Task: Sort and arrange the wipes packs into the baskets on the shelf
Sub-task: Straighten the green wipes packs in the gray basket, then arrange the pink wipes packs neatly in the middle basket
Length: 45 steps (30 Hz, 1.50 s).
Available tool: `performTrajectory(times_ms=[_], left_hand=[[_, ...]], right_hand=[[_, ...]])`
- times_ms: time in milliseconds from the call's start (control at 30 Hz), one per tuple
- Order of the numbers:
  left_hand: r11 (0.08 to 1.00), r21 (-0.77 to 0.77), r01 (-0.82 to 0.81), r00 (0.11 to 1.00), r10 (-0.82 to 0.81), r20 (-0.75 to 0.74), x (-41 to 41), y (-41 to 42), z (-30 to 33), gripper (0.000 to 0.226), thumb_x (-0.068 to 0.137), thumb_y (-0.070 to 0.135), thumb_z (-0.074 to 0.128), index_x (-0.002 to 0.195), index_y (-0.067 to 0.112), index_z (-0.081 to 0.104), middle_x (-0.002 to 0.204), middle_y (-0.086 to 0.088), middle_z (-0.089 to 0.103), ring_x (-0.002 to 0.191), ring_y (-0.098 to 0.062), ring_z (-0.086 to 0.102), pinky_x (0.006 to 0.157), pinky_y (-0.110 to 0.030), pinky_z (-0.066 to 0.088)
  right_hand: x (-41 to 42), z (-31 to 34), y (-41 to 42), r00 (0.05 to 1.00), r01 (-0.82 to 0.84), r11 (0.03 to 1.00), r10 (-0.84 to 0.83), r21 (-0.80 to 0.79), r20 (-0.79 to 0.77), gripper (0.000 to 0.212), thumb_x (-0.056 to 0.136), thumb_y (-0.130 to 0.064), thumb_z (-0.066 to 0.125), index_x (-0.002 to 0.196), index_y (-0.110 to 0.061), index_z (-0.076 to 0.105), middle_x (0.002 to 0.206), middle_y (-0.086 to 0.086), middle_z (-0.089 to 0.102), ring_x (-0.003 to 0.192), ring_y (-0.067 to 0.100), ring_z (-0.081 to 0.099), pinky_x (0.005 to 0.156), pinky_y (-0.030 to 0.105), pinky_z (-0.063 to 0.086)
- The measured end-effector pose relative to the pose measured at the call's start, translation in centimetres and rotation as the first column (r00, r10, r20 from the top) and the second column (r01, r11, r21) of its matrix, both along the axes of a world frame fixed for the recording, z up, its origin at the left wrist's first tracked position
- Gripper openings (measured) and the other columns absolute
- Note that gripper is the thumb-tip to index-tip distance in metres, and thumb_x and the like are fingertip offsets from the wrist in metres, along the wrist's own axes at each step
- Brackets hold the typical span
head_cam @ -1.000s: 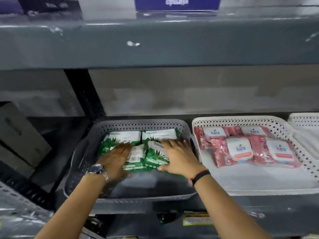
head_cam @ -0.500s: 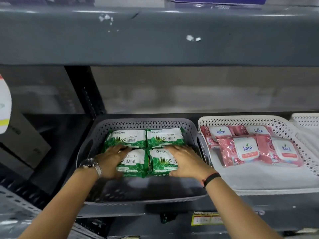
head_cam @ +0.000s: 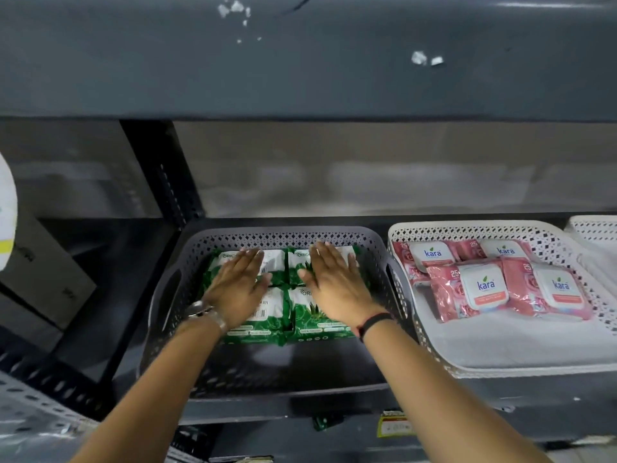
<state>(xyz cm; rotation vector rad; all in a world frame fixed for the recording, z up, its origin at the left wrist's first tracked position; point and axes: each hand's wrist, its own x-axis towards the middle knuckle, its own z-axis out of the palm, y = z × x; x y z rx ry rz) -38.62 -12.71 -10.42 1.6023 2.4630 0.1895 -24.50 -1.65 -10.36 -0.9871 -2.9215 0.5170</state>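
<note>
Several green wipes packs (head_cam: 314,324) lie flat in two rows at the back of a dark grey perforated basket (head_cam: 167,302) on the shelf. My left hand (head_cam: 238,289) rests flat, fingers extended, over the left packs. My right hand (head_cam: 334,282) lies flat over the right packs. Neither hand grips anything. To the right, a white perforated basket (head_cam: 500,370) holds several pink Kara wipes packs (head_cam: 484,289) toward its back.
The upper shelf beam (head_cam: 300,61) hangs low above the baskets. A black upright post (head_cam: 163,182) stands left of the grey basket, with cardboard boxes (head_cam: 43,279) further left. Another white basket (head_cam: 597,228) sits at the far right edge. The front halves of both baskets are bare.
Both hands slid from the front row of green packs toward the back and flattened out on top. The packs now sit squared in two rows.
</note>
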Motion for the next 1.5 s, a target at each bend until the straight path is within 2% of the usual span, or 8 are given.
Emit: performTrajectory(times_ms=[100,600,767,900,1033,1167,1367,1500], left_hand=[[0.996,-0.055,-0.065,0.998,0.064,-0.018,0.5,1.6,-2.2,0.057,0.100,0.040,0.008,0.145,0.009,-0.009,0.153,-0.006,-0.016,0.139,-0.016,-0.014,0.112,-0.032,-0.007],[0.982,-0.150,-0.117,0.993,0.119,0.008,0.1,2.3,-2.3,0.057,0.101,0.036,0.012,0.146,0.008,-0.011,0.153,-0.007,-0.017,0.139,-0.016,-0.013,0.114,-0.034,-0.006],[0.992,0.067,-0.110,0.993,0.107,0.043,3.5,4.3,1.2,0.050,0.102,0.023,0.023,0.147,0.007,0.006,0.155,-0.008,0.005,0.141,-0.018,0.005,0.114,-0.032,0.003],[0.954,0.277,0.114,0.987,-0.141,0.077,11.1,8.9,4.1,0.060,0.092,0.035,0.032,0.142,0.004,0.025,0.148,-0.013,0.029,0.134,-0.023,0.027,0.108,-0.023,0.015],[0.917,0.184,0.353,0.928,-0.369,0.054,19.4,13.6,4.4,0.074,0.091,0.038,0.052,0.147,0.013,0.011,0.154,-0.005,0.013,0.139,-0.017,0.014,0.111,-0.022,0.013],[0.931,0.016,0.364,0.927,-0.364,0.091,25.0,16.9,3.2,0.095,0.083,0.044,0.063,0.147,0.010,0.002,0.155,-0.005,0.003,0.140,-0.019,0.005,0.111,-0.025,0.008],[0.957,-0.162,0.241,0.950,-0.267,-0.164,27.8,19.5,0.3,0.103,0.079,0.045,0.067,0.146,0.005,-0.001,0.153,-0.013,0.004,0.139,-0.030,0.007,0.115,-0.038,0.007],[0.962,-0.076,0.261,0.926,-0.272,-0.261,27.6,19.7,-0.1,0.083,0.081,0.028,0.065,0.143,0.008,0.014,0.143,-0.009,0.024,0.129,-0.025,0.026,0.112,-0.034,0.018]], right_hand=[[-1.4,-2.1,0.0,0.996,0.035,0.999,-0.034,-0.004,0.085,0.058,0.098,-0.041,0.013,0.143,-0.009,-0.006,0.156,0.009,-0.013,0.143,0.021,-0.016,0.115,0.045,-0.012],[-1.4,-2.3,0.4,0.999,0.017,0.998,-0.015,-0.062,0.031,0.056,0.099,-0.039,0.015,0.144,-0.011,-0.003,0.157,0.007,-0.010,0.143,0.018,-0.014,0.114,0.044,-0.014],[3.7,3.1,2.5,0.958,0.079,0.995,-0.057,0.065,-0.281,0.053,0.097,-0.039,0.012,0.142,-0.011,0.021,0.154,0.008,0.020,0.143,0.021,0.013,0.116,0.041,-0.004],[13.1,5.7,7.9,0.872,0.252,0.948,-0.135,0.194,-0.471,0.035,0.093,-0.007,0.043,0.128,-0.006,0.048,0.138,0.014,0.049,0.127,0.031,0.045,0.114,0.043,0.024],[23.4,5.6,14.0,0.941,0.311,0.936,-0.278,0.166,-0.194,0.053,0.083,-0.007,0.060,0.132,-0.015,0.042,0.143,0.010,0.042,0.131,0.028,0.038,0.112,0.037,0.031],[29.6,3.8,17.0,0.958,0.222,0.973,-0.229,0.060,0.173,0.097,0.073,-0.014,0.074,0.145,-0.019,0.009,0.156,0.007,0.014,0.142,0.024,0.014,0.119,0.037,0.013],[31.0,1.8,18.1,0.982,0.106,0.988,-0.123,0.115,0.147,0.088,0.074,-0.028,0.071,0.142,-0.023,0.017,0.151,0.007,0.025,0.137,0.028,0.024,0.118,0.046,0.015],[31.3,1.3,18.9,0.989,0.080,0.991,-0.093,0.110,0.119,0.087,0.073,-0.034,0.071,0.141,-0.020,0.020,0.148,0.007,0.029,0.134,0.027,0.028,0.115,0.040,0.018]])
